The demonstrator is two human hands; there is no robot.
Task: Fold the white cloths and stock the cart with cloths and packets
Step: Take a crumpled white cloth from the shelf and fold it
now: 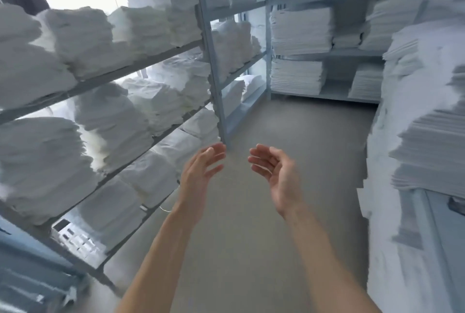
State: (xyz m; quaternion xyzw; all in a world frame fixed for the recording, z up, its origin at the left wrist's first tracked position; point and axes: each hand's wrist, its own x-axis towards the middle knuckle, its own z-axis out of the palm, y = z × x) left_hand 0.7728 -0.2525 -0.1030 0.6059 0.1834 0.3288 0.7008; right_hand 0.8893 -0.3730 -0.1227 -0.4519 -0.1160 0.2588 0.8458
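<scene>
While both arms are stretched forward over the bare floor (289, 124), neither hand has hold of anything. Left hand (201, 169): fingers extended, slightly spread, palm turned inward. Right hand (274, 171): palm up, fingers loosely cupped. The folded white cloths (113, 121) sit in stacks on the grey shelving (214, 73) to the left of the hands, long edges running along the shelves; the lowest stacks lie just beside the left hand, so that hand is nearer. More stacks (427, 111) stand to the right, farther from the right hand. Cart: not identifiable. Judgement: next reach goes left.
</scene>
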